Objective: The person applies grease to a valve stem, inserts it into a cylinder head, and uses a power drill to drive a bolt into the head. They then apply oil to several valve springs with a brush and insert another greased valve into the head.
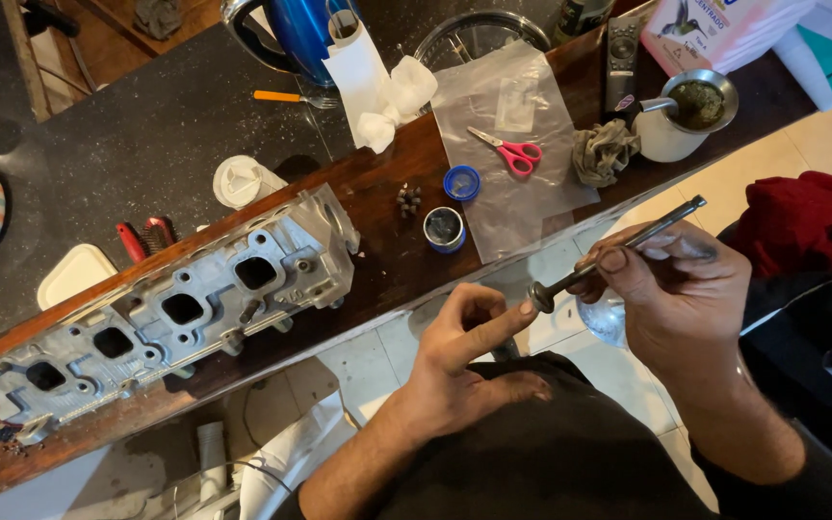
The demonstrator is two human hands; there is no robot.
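Your right hand [681, 289] fingers grip the valve [618, 253] by its stem (held slanted); your left hand [464, 361] forefinger tip touches its head, other fingers loosely curled.

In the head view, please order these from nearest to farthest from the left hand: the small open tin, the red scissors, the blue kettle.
From the left hand:
1. Small open tin, on the wooden counter edge just above the hand.
2. Red scissors, farther back on the clear plastic sheet.
3. Blue kettle, at the top, on the dark counter.
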